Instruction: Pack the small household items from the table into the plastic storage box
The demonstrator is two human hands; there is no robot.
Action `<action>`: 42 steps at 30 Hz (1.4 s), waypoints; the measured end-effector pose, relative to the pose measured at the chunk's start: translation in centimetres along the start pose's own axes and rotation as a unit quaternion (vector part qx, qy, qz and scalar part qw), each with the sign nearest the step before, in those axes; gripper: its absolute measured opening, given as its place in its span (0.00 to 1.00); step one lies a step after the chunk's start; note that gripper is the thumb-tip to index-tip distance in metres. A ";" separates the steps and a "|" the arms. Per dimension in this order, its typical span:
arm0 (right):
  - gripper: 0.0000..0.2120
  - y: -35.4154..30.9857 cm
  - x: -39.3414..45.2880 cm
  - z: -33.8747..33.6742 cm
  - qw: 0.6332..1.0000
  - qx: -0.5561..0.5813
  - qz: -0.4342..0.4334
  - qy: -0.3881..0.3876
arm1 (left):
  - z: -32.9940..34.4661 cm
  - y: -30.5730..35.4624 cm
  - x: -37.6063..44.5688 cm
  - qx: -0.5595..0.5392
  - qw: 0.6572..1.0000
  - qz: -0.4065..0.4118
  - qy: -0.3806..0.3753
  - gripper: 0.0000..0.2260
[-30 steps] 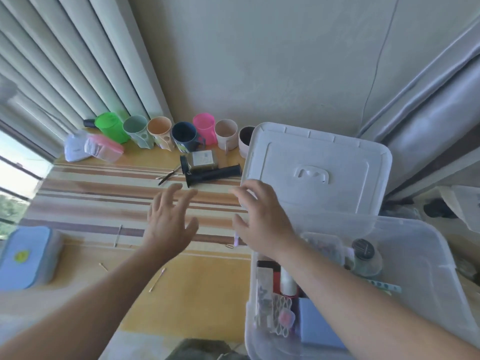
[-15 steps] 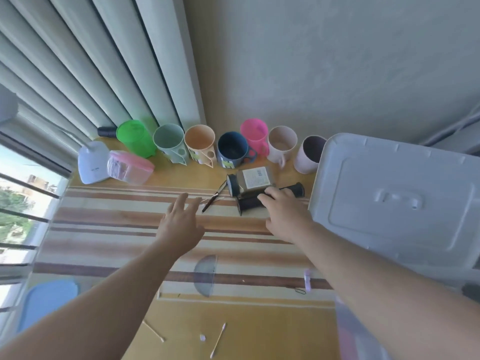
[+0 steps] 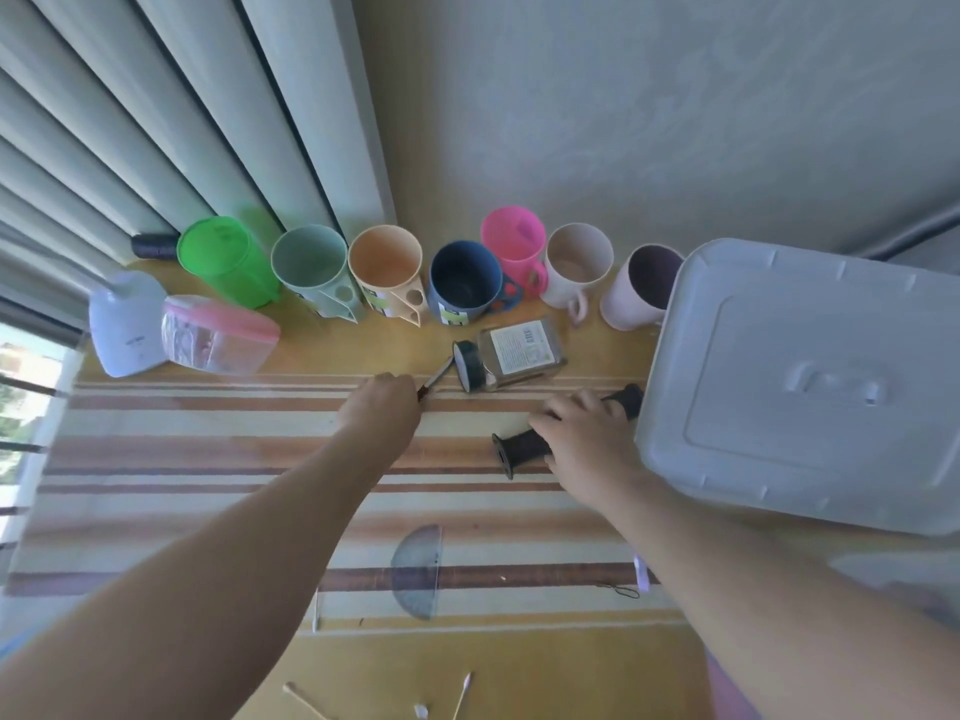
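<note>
On the striped tabletop [image 3: 208, 459], the right hand [image 3: 587, 439] grips a black ribbed cylindrical handle grip [image 3: 522, 449], flanged at its left end, lying just left of the storage box's matte translucent lid [image 3: 810, 387]. The left hand [image 3: 382, 407] is curled around one end of a thin metal tool [image 3: 436, 379], possibly scissors. A rectangular glass jar [image 3: 511, 356] with a dark cap and paper label lies on its side just beyond both hands. Seven smooth plastic cups [image 3: 462, 283] line the wall. A translucent protractor [image 3: 418, 569] lies flat nearer the person. Half a second ago the left hand hovered open short of the tool; the right hand's grasp was then only beginning. The box body is out of view.
</note>
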State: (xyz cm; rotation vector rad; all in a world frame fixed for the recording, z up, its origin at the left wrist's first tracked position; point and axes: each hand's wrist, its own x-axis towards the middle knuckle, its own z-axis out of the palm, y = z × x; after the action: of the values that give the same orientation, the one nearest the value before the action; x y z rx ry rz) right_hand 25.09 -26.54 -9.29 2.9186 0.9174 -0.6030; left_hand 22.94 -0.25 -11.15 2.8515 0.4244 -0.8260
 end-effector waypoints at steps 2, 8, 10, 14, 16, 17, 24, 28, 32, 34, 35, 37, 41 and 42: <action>0.21 -0.3 -0.3 0.0 1.000 0.015 -0.019 0.001 | 0.0 -0.1 -0.9 0.051 0.999 -0.001 -0.014 0.09; 0.17 -3.5 -1.6 -0.9 0.993 0.068 -0.097 0.012 | 1.8 -1.1 -4.3 0.091 0.995 0.018 -0.035 0.16; 0.17 -4.2 -2.3 -0.9 0.991 0.082 -0.106 0.029 | 2.2 -1.7 -5.8 0.018 0.999 0.009 -0.048 0.14; 0.19 -4.5 -4.4 -1.9 0.984 0.116 -0.123 0.059 | 1.8 -2.4 -10.2 -0.138 0.990 0.000 -0.011 0.04; 0.20 -4.3 -5.8 -3.0 0.978 0.125 -0.140 0.096 | 1.3 -2.2 -13.1 -0.193 0.981 0.001 0.011 0.04; 0.20 -4.1 -6.7 -3.7 0.974 0.128 -0.145 0.117 | 0.9 -1.8 -14.7 -0.217 0.976 -0.002 0.026 0.04; 0.28 1.1 -15.6 -10.1 0.940 0.168 -0.195 0.226 | -2.7 5.1 -24.3 -0.366 0.923 -0.007 0.114 0.08; 0.30 8.4 -24.6 -12.5 0.933 0.188 -0.181 0.247 | -3.9 12.6 -28.6 -0.405 0.905 0.022 0.125 0.09; 0.30 18.2 -33.9 -10.2 0.953 0.214 -0.029 0.215 | -3.6 21.8 -32.1 -0.415 0.902 0.052 0.105 0.09; 0.28 22.9 -37.5 -7.2 0.954 0.218 0.087 0.186 | -3.1 26.2 -33.7 -0.418 0.900 0.065 0.104 0.09; 0.26 24.8 -38.9 -5.5 0.956 0.208 0.127 0.162 | -2.9 28.2 -34.5 -0.419 0.898 0.079 0.104 0.09; 0.24 27.4 -40.6 -2.4 0.967 0.185 0.143 0.103 | -2.4 31.8 -35.7 -0.420 0.896 0.108 0.094 0.09; 0.23 27.1 -41.0 1.0 0.991 0.119 0.059 0.022 | -0.6 36.6 -36.9 -0.379 0.916 0.122 0.055 0.09; 0.24 26.7 -40.9 1.3 0.993 0.109 0.042 0.015 | -0.1 37.3 -37.0 -0.374 0.919 0.122 0.041 0.08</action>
State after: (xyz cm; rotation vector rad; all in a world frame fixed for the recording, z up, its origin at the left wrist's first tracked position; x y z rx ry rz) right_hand 8.69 -71.07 2.09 3.1489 0.7723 -0.6971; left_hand 4.51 -44.17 11.07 2.1612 0.2961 -0.3753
